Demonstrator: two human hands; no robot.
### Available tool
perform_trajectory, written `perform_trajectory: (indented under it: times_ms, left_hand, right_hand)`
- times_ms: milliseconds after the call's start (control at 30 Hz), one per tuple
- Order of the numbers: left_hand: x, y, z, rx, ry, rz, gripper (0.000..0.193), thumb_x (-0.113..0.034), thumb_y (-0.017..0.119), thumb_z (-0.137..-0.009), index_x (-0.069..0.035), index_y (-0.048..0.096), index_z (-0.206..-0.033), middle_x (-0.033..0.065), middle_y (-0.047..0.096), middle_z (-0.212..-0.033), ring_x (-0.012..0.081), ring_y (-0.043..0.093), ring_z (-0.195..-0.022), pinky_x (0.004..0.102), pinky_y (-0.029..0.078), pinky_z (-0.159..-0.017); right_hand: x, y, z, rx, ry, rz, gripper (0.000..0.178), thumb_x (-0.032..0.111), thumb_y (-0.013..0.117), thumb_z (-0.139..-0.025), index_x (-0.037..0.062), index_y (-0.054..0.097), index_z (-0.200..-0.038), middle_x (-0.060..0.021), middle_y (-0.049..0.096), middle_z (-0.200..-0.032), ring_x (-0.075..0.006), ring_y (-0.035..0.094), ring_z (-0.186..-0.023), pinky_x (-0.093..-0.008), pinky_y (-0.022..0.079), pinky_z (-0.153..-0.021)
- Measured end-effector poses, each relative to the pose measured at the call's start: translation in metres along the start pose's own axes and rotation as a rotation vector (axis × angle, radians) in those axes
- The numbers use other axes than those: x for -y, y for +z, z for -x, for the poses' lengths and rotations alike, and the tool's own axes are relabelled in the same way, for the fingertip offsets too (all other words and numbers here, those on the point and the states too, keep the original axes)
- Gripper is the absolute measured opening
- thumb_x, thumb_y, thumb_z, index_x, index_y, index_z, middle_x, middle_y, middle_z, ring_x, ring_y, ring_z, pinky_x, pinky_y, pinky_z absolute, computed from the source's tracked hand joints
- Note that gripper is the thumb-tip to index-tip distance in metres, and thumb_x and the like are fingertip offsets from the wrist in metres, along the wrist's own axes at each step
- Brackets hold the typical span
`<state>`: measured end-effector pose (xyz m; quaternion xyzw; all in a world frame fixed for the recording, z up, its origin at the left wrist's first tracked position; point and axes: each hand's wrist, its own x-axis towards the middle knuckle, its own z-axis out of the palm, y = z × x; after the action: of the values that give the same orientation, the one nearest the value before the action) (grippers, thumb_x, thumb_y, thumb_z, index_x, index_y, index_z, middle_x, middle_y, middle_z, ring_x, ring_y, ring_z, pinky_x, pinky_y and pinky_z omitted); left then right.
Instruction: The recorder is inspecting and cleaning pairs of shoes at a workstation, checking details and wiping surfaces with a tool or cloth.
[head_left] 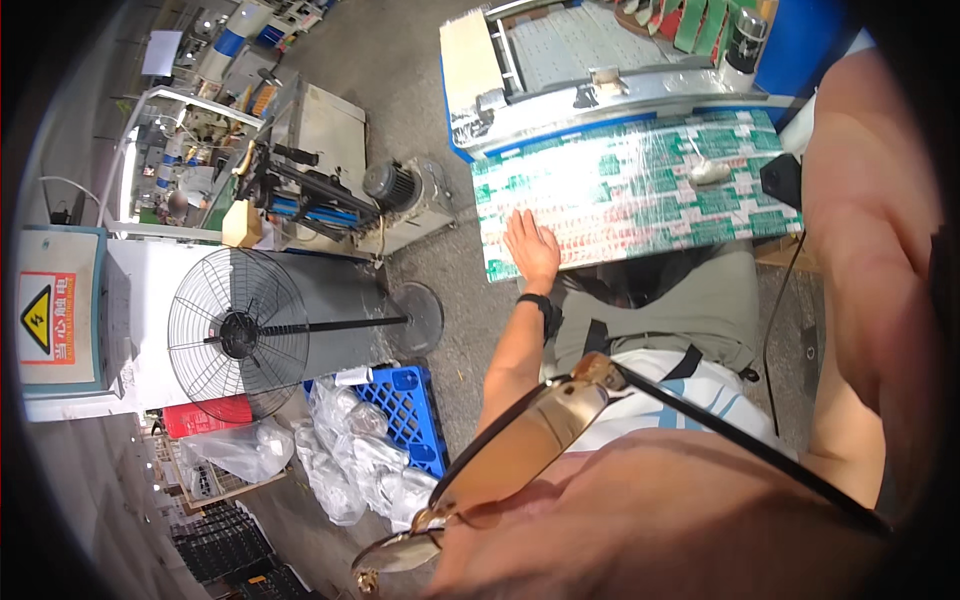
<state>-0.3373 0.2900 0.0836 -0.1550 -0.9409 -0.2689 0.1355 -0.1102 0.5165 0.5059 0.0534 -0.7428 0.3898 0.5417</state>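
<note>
My left hand (530, 245) lies flat, fingers spread, on the near left corner of a table (640, 190) covered with green, white and red printed sheets under clear film. It holds nothing, and a black band (541, 306) circles its wrist. A small pale object (710, 172) lies on the sheets far to the right of that hand. My right arm (865, 250) rises along the right edge of the picture, and its hand is out of view. A pair of glasses (520, 450) hangs in the foreground.
Behind the table stands a grey conveyor machine (590, 60). On the floor to the left are a large pedestal fan (240, 335), a motor unit (395, 185), a blue crate (410, 410) and clear plastic bags (350, 460). A cabinet with a yellow warning sign (60, 310) stands far left.
</note>
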Motion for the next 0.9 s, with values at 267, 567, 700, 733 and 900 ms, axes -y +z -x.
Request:
perform_trajectory:
  times_ms: [267, 567, 700, 733, 900]
  left_hand:
    - [0.011, 0.006, 0.008, -0.015, 0.012, -0.010, 0.055, -0.020, 0.062, -0.100, 0.000, 0.055, -0.151, 0.0269, 0.046, -0.164, 0.0475, 0.038, -0.153, 0.0614, 0.024, -0.129]
    - [0.011, 0.019, 0.008, -0.012, 0.022, -0.046, 0.058, -0.022, 0.064, -0.099, -0.002, 0.054, -0.153, 0.0244, 0.045, -0.166, 0.0455, 0.037, -0.155, 0.0601, 0.024, -0.130]
    - [0.001, 0.015, 0.003, 0.007, 0.013, 0.003, 0.058, -0.022, 0.063, -0.100, -0.002, 0.054, -0.153, 0.0243, 0.044, -0.166, 0.0454, 0.037, -0.156, 0.0598, 0.024, -0.130]
    - [0.001, 0.014, 0.003, 0.020, 0.003, -0.007, 0.057, -0.022, 0.063, -0.100, -0.002, 0.054, -0.153, 0.0243, 0.044, -0.166, 0.0455, 0.036, -0.156, 0.0598, 0.023, -0.130]
    - [0.001, 0.011, 0.003, 0.037, -0.009, -0.011, 0.057, -0.022, 0.062, -0.101, -0.001, 0.053, -0.153, 0.0243, 0.043, -0.166, 0.0457, 0.035, -0.156, 0.0598, 0.023, -0.130]
  right_hand:
    - [-0.006, 0.016, 0.011, -0.090, -0.030, 0.005, 0.060, 0.026, 0.064, -0.095, -0.0107, 0.058, -0.141, -0.0253, 0.060, -0.145, -0.0344, 0.064, -0.126, -0.0466, 0.046, -0.116]
    - [-0.029, 0.028, -0.001, -0.195, -0.124, 0.013, 0.060, 0.026, 0.063, -0.095, -0.0109, 0.058, -0.141, -0.0255, 0.060, -0.145, -0.0346, 0.065, -0.126, -0.0469, 0.046, -0.115]
    - [-0.029, 0.035, 0.010, -0.170, -0.066, -0.020, 0.060, 0.026, 0.063, -0.095, -0.0110, 0.058, -0.141, -0.0256, 0.060, -0.145, -0.0346, 0.065, -0.126, -0.0470, 0.046, -0.115]
    - [-0.030, 0.037, 0.010, -0.169, -0.063, -0.028, 0.059, 0.026, 0.063, -0.095, -0.0111, 0.058, -0.141, -0.0257, 0.060, -0.145, -0.0346, 0.065, -0.126, -0.0470, 0.046, -0.115]
    - [-0.034, 0.040, 0.013, -0.165, -0.049, -0.037, 0.059, 0.025, 0.063, -0.095, -0.0112, 0.058, -0.141, -0.0258, 0.060, -0.145, -0.0347, 0.065, -0.126, -0.0472, 0.047, -0.115]
